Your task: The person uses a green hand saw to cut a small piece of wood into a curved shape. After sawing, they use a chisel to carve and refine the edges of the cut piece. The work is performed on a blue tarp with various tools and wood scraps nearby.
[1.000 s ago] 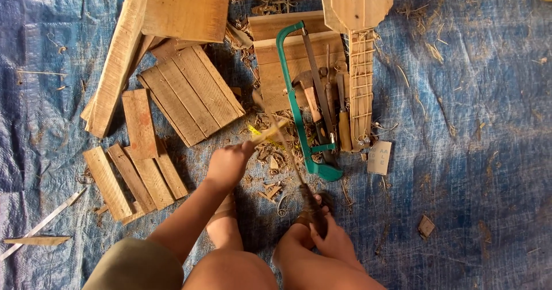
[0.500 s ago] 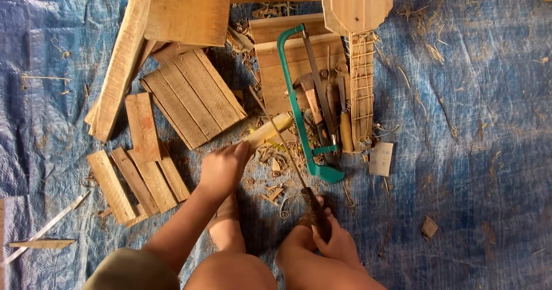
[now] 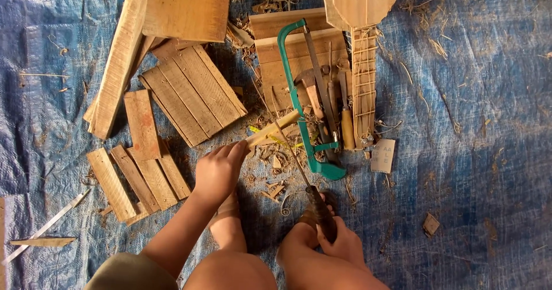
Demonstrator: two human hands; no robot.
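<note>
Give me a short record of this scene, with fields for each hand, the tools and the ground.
left hand: holds a pale wooden stick at its near end
right hand: grips the dark handle of a long thin knife, blade laid across the stick
tools: green-framed hacksaw, hammer
ground: blue woven tarpaulin with wood shavings
nearby: flat wooden slats

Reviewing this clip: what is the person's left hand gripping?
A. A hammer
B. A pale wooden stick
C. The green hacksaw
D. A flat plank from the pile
B. The left hand is closed around one end of a pale wooden stick, while the right hand holds a dark-handled blade against it; the green hacksaw lies untouched on the boards.
</note>
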